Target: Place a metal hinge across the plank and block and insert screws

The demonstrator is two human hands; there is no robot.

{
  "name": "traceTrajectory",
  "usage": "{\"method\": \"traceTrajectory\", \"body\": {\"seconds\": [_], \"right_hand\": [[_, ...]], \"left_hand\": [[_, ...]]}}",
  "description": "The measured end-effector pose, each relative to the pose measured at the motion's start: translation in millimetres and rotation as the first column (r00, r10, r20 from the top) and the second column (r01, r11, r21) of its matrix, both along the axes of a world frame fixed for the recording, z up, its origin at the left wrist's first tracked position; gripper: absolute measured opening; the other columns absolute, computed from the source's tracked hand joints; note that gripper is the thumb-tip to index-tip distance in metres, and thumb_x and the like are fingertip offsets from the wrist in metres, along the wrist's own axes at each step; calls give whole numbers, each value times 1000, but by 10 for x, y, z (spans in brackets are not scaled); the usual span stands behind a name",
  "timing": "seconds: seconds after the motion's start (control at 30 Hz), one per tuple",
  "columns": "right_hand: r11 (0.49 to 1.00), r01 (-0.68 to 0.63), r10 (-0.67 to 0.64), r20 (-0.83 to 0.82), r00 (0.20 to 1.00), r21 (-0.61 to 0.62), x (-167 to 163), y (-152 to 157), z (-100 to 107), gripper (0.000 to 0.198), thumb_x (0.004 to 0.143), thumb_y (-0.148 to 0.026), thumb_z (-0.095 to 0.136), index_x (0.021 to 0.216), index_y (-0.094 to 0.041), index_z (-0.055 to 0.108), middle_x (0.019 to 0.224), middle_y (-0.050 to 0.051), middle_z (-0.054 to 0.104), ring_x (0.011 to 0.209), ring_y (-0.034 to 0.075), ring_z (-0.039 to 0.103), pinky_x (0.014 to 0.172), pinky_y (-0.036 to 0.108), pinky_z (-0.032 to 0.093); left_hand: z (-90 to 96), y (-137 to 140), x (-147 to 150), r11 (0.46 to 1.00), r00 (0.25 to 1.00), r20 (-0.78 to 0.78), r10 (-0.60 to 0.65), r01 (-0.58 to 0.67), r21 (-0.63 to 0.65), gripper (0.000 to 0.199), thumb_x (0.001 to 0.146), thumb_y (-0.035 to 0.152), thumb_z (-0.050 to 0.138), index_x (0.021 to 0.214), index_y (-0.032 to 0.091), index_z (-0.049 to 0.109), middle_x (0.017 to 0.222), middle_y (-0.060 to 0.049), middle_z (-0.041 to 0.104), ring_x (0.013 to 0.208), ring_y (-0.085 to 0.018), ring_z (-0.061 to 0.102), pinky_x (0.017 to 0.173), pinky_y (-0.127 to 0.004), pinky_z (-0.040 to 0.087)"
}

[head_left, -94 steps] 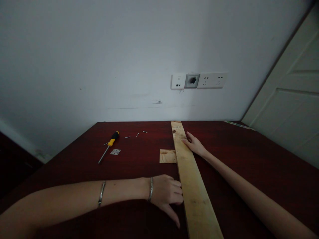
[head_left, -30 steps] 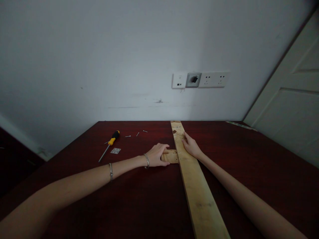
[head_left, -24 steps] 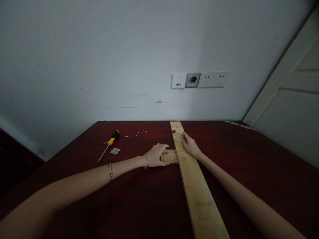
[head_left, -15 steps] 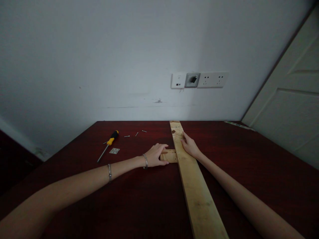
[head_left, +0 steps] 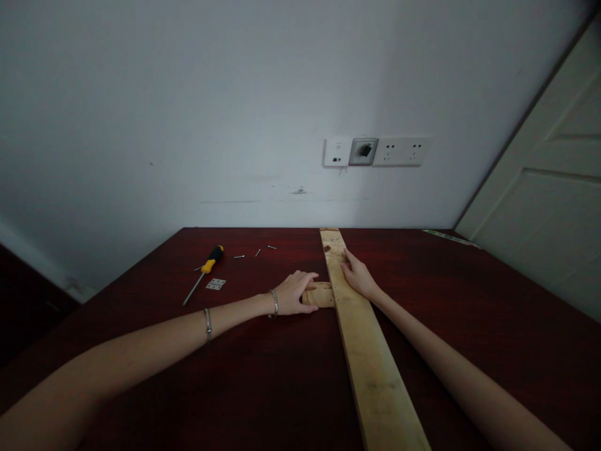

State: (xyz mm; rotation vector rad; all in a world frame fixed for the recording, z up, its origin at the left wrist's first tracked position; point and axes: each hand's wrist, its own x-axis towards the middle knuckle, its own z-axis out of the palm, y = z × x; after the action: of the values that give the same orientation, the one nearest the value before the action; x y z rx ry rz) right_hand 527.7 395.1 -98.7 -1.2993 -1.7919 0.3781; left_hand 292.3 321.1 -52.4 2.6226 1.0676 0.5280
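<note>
Here, at the far left of the dark red table (head_left: 263,376), lies a screwdriver (head_left: 205,274) with a yellow and black handle, and just beside it a small metal hinge (head_left: 216,284). A little further right, near the wall, a few loose screws (head_left: 256,252) are scattered, well apart from my hands.

My left hand (head_left: 293,292) lies flat on the small wooden block (head_left: 320,294). The fingers are spread and relaxed over its left part, pressing it down and not closed around it. The block lies near the middle of the table, and its right edge touches the left side of the long wooden plank (head_left: 361,338).

The plank runs from the near edge of the table to the far edge by the wall. My right hand (head_left: 357,277) rests on its far part, fingers stretched out, open, holding it only by pressure from above.

I judge the block to be light and stiff, so it can slide easily on the smooth table; it is better taken by its two long edges. The plank looks rigid and heavier, with rough surface, and I think it should be held near the joint to stay steady.

On the wall above there are sockets (head_left: 375,151), and at the far right a white door (head_left: 544,207).
</note>
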Motion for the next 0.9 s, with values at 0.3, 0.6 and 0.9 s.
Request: {"method": "traceTrajectory", "body": {"seconds": [0.3,0.6,0.9], "right_hand": [[1000,6,-9,-133,991,-27,30,8,21,60,74,-21,53,132,-16,41,128,12,54,118,24,51,102,43,36],[990,96,-135,-499,856,-104,121,95,-2,43,73,-28,53,113,-13,53,115,17,61,107,25,59,96,44,43],[988,126,-152,-431,889,-90,273,-134,55,37,70,-21,50,105,-13,57,113,15,63,106,22,60,95,40,45]], "left_hand": [[105,0,-8,997,999,40,-36,33,66,68,72,47,62,128,16,36,124,-16,45,112,-29,42,94,-48,37],[415,391,-458,944,899,360,249,-308,117,20,79,29,53,93,17,61,99,-7,58,97,-20,52,89,-38,43],[492,724,-1114,752,414,636,652,-464,-469,23,65,30,59,80,14,64,78,-5,65,66,-14,58,52,-22,46]]}}
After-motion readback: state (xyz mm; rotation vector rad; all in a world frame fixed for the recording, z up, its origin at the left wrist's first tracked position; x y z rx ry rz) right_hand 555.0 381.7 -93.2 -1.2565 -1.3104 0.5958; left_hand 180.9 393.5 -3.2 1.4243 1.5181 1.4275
